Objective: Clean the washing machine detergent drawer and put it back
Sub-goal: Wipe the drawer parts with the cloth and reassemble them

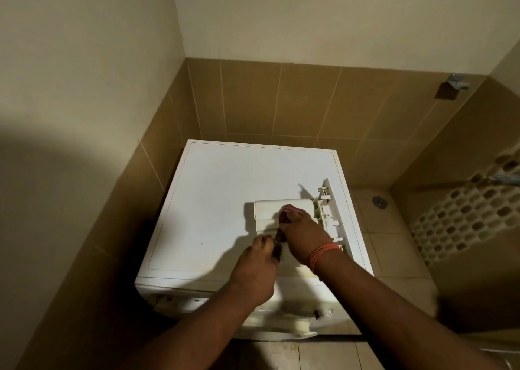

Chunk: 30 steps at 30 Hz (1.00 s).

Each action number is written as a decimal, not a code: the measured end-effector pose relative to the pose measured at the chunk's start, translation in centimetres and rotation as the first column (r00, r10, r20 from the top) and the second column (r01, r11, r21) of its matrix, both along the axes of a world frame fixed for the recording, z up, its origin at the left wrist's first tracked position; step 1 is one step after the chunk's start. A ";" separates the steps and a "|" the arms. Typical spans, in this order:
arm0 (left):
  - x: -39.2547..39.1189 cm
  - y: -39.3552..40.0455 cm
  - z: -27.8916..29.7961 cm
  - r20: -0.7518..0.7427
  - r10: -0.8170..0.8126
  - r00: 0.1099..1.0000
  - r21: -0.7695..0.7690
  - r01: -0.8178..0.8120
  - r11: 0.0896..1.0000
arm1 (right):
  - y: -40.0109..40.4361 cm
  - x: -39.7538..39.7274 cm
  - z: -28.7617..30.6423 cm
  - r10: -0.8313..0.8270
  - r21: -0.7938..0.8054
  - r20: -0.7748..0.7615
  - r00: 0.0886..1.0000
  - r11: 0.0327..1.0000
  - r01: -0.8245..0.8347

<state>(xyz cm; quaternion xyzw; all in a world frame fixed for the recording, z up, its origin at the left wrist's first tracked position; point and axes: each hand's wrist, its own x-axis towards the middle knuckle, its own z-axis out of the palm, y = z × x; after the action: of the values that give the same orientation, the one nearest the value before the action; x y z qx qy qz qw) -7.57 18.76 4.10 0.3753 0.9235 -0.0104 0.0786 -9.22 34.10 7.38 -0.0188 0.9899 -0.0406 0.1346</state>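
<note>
The white detergent drawer [270, 210] lies on top of the white washing machine [213, 200], near its right edge, with its front panel [330, 215] pointing right. My right hand [302, 236] grips a reddish cloth [284, 215] and presses it onto the drawer. My left hand [257, 268] has curled fingers at the drawer's near end, beside a hanging end of the cloth; what it holds is hidden.
The machine stands in a corner between a cream wall on the left and brown tiled walls behind. A tiled floor with a drain [378, 200] lies to the right. A white perforated basket [464, 215] stands at far right. A tap [457, 84] sits on the wall.
</note>
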 end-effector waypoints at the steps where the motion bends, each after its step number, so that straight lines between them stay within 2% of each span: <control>1: -0.1 -0.1 0.1 0.003 -0.004 1.000 -0.013 0.004 1.000 | 0.0 0.0 0.3 -0.002 -0.073 -0.007 1.000 0.997 0.002; 3: -0.3 -0.3 0.3 0.019 -0.012 1.000 -0.015 0.012 1.000 | 1.1 0.0 1.2 -0.010 -0.129 0.007 1.000 0.992 0.011; 5: -0.3 -0.5 0.7 0.053 0.002 0.999 -0.012 -0.002 1.000 | 2.2 -0.4 1.6 -0.043 0.008 0.033 0.999 0.999 0.042; 7: 0.0 -0.3 0.9 0.076 0.023 0.997 0.004 -0.024 1.000 | 2.1 -0.9 1.9 -0.093 0.030 0.021 0.995 0.995 0.092; 9: 0.2 -0.1 0.7 0.103 0.038 0.994 -0.004 -0.038 0.999 | 0.7 -1.7 1.5 -0.013 -0.039 -0.054 0.998 0.999 0.011; 11: 0.3 0.0 0.4 0.125 0.043 0.991 -0.054 -0.036 0.998 | -1.3 -1.8 1.0 0.066 -0.176 -0.075 0.995 0.981 -0.078; 14: 0.8 0.2 0.2 0.113 0.044 0.993 -0.136 -0.028 0.990 | -2.7 -2.1 -0.4 0.234 -0.165 -0.001 0.972 0.959 -0.231; 17: 1.4 0.3 0.1 0.087 0.049 0.995 -0.161 -0.034 0.986 | -0.5 -2.4 -0.5 0.329 -0.084 -0.086 0.940 0.938 -0.336; 18: 1.6 0.4 0.0 0.085 0.046 0.995 -0.175 -0.031 0.984 | 0.4 -2.6 0.1 0.301 -0.100 -0.077 0.951 0.946 -0.307; 20: 1.7 0.6 -0.1 0.068 0.038 0.997 -0.203 -0.024 0.979 | 2.5 -2.9 1.7 0.228 -0.119 0.039 0.973 0.968 -0.222; 23: 1.7 0.8 -0.2 0.053 0.027 0.998 -0.228 -0.014 0.974 | 4.3 -3.1 1.5 0.153 -0.034 0.003 0.988 0.988 -0.153; 27: 1.3 0.8 0.0 0.066 0.034 0.997 -0.237 -0.018 0.971 | 1.5 -3.3 0.0 0.104 -0.206 -0.096 0.990 0.971 -0.122; 29: 0.9 0.7 0.1 0.067 0.028 0.997 -0.246 -0.011 0.969 | 2.0 -3.7 0.2 -0.010 -0.355 -0.067 0.998 0.935 -0.014; 30: 0.8 0.7 0.1 0.072 0.030 0.997 -0.246 -0.011 0.969 | 3.0 -3.7 0.5 -0.005 -0.360 -0.050 0.999 0.933 -0.013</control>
<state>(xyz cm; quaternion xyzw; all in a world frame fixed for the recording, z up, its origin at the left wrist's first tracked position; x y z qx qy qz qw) -6.82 19.46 4.17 0.3532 0.9154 -0.1093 0.1592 -12.95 37.06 7.84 -0.0462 0.9687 -0.2206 0.1041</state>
